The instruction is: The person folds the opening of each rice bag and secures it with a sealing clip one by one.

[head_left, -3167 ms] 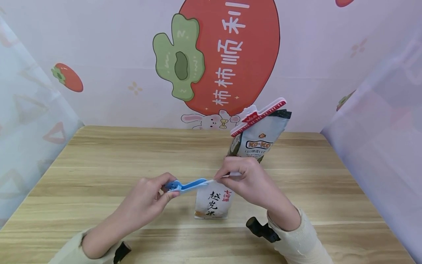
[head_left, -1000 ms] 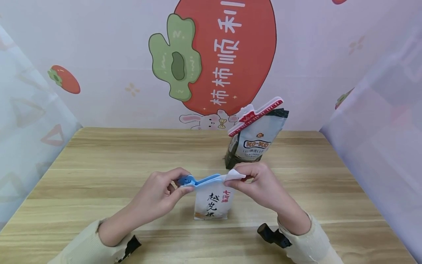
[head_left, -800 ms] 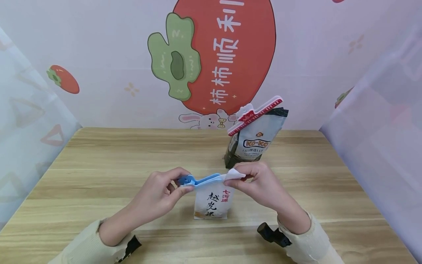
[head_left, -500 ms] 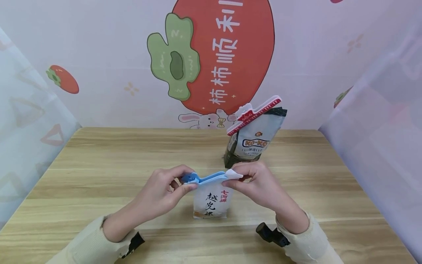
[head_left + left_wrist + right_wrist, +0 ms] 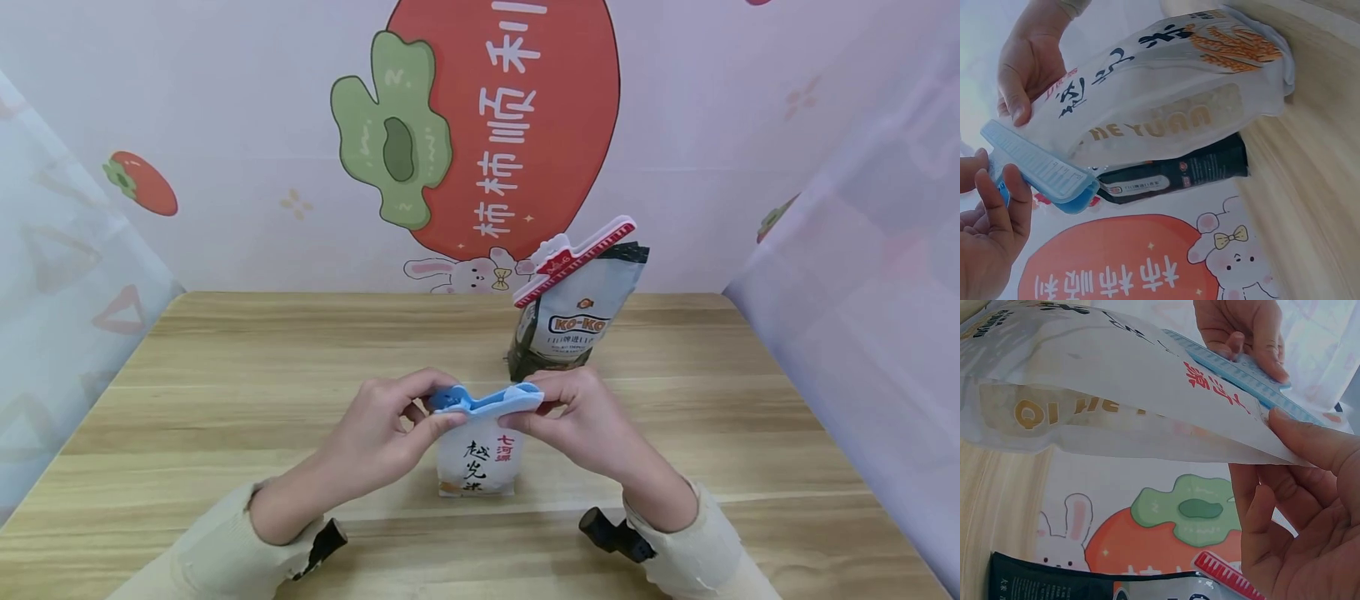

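A white rice bag [image 5: 480, 467] with black and red lettering stands upright near the middle of the table. Across its top lies a blue bag clip [image 5: 491, 405], which has a ruler-like scale in the left wrist view. My left hand [image 5: 375, 433] pinches the clip's handle end between thumb and fingers. At the other top corner, my right hand [image 5: 588, 421] pinches the bag's edge, thumb in front, right at the clip's far end. In the right wrist view the thumb presses on the bag's corner [image 5: 1260, 434], fingers behind it.
Behind the bag stands a KO-KO rice bag [image 5: 573, 321], its top closed by a red and white clip [image 5: 573, 262]. The wooden table [image 5: 262, 358] backs onto a printed cloth [image 5: 247, 100]. A black wrist camera [image 5: 615, 533] sits by the right sleeve.
My left hand has moved right, sliding the blue clip along the bag's top until it reaches the right fingers. The white corner flap that stuck out there no longer shows.
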